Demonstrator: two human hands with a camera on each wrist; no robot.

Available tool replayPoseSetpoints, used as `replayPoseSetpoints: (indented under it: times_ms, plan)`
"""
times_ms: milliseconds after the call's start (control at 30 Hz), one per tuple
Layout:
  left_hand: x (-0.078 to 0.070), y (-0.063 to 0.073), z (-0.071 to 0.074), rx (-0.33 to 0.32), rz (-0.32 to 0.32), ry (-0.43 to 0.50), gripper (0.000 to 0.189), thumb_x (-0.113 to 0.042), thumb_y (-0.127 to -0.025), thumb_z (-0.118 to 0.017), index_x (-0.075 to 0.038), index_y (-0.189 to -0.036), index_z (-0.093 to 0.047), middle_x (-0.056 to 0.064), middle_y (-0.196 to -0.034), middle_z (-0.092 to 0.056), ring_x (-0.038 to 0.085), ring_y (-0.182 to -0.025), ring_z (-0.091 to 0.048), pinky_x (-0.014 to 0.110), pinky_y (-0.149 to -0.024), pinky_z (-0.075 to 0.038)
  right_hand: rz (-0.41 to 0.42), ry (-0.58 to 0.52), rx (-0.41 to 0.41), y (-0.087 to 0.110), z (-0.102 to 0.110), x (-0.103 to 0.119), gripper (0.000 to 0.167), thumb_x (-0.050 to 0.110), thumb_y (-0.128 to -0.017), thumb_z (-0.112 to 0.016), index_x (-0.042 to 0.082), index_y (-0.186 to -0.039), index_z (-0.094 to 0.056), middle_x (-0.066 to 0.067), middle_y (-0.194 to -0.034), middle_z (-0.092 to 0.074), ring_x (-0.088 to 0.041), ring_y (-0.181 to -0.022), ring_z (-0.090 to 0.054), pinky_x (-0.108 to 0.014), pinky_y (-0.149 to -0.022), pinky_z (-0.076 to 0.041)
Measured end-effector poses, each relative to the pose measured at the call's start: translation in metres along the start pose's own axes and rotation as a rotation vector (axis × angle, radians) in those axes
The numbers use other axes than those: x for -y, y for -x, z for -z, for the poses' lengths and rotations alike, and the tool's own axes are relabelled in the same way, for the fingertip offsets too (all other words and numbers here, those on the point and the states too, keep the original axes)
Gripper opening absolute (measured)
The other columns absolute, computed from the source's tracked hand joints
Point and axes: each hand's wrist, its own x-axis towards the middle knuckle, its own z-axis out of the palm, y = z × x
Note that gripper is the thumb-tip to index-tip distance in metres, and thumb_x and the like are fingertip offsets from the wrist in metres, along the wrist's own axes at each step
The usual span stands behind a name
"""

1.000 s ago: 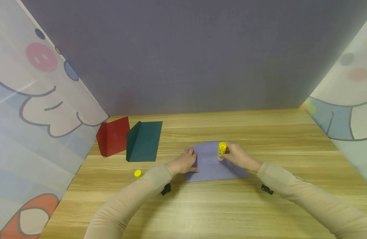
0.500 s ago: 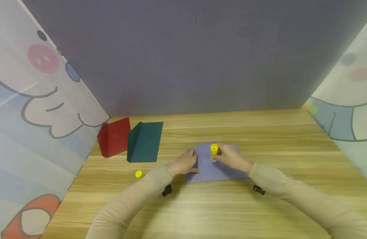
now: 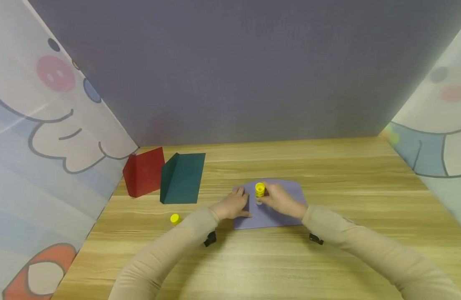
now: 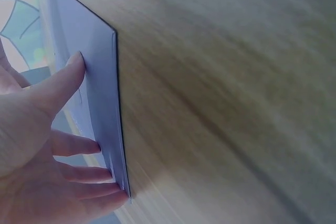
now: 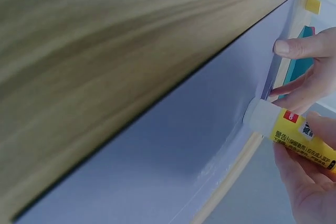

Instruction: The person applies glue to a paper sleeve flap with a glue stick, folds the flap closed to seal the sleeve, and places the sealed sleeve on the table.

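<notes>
A sheet of purple paper [image 3: 279, 214] lies on the wooden table, its near edge facing me. My left hand [image 3: 232, 204] presses on its left end with fingers and thumb spread; in the left wrist view the fingertips [image 4: 119, 195] reach the paper's edge. My right hand [image 3: 283, 199] pinches a yellow glue stick [image 3: 259, 191], held upright with its white end down against the paper. In the right wrist view the glue stick [image 5: 294, 132] touches the sheet, and a faint glossy streak shows behind it.
At the left stand a folded red paper [image 3: 146, 173] and a folded dark green paper [image 3: 185, 179]. A yellow cap [image 3: 175, 219] sits beside my left forearm. A grey wall rises at the table's [image 3: 347, 166] back, with printed cloth on both sides.
My right hand has slid left across the purple paper with the glue stick, closer to my left hand. The left hand stays in place on the sheet.
</notes>
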Motion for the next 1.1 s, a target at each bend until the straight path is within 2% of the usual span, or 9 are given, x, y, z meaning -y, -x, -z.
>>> replayPoseSetpoints:
  times_ms: [233,533,800,967,1100]
  plan:
    - [-0.001,0.000,0.002,0.000,-0.006,-0.003,0.075,-0.045,-0.082,-0.055,0.007,-0.131,-0.035,0.026,-0.136,-0.028,0.036,-0.126,-0.027,0.039,-0.102,-0.028,-0.006,-0.013,-0.001,0.007,0.007,-0.009,0.022,0.003,-0.078,-0.065,-0.004,-0.095,-0.053,-0.013,-0.087,-0.063,-0.027,-0.081,-0.062,-0.026,-0.068,-0.052]
    - [0.000,0.002,0.001,0.003,-0.007,0.019,0.075,-0.045,-0.082,-0.055,0.007,-0.132,-0.034,0.026,-0.137,-0.026,0.037,-0.127,-0.025,0.039,-0.103,-0.027,-0.090,0.003,-0.009,0.019,0.022,-0.022,0.026,0.005,-0.079,-0.064,-0.006,-0.100,-0.052,-0.014,-0.089,-0.062,-0.029,-0.083,-0.061,-0.031,-0.069,-0.052]
    - [-0.001,0.003,0.001,-0.002,-0.008,0.029,0.074,-0.044,-0.082,-0.054,0.007,-0.131,-0.034,0.027,-0.137,-0.025,0.037,-0.127,-0.025,0.040,-0.103,-0.026,-0.099,-0.004,-0.045,0.027,0.031,-0.030,0.025,0.002,-0.078,-0.065,-0.007,-0.097,-0.052,-0.015,-0.086,-0.062,-0.030,-0.081,-0.061,-0.033,-0.069,-0.052]
    - [0.000,0.003,0.002,0.000,-0.007,0.045,0.074,-0.043,-0.082,-0.055,0.008,-0.132,-0.033,0.027,-0.137,-0.024,0.037,-0.127,-0.024,0.040,-0.103,-0.026,-0.117,-0.050,-0.059,0.026,0.036,-0.037,0.025,0.004,-0.074,-0.068,-0.006,-0.093,-0.055,-0.012,-0.083,-0.062,-0.026,-0.077,-0.061,-0.030,-0.067,-0.052]
    - [0.000,0.004,0.003,0.003,-0.012,0.026,0.075,-0.044,-0.082,-0.055,0.008,-0.131,-0.033,0.026,-0.136,-0.026,0.037,-0.127,-0.025,0.039,-0.103,-0.026,-0.142,-0.080,-0.051,0.026,0.043,-0.041,0.025,0.006,-0.070,-0.072,-0.004,-0.087,-0.057,-0.008,-0.077,-0.060,-0.018,-0.068,-0.056,-0.026,-0.059,-0.049]
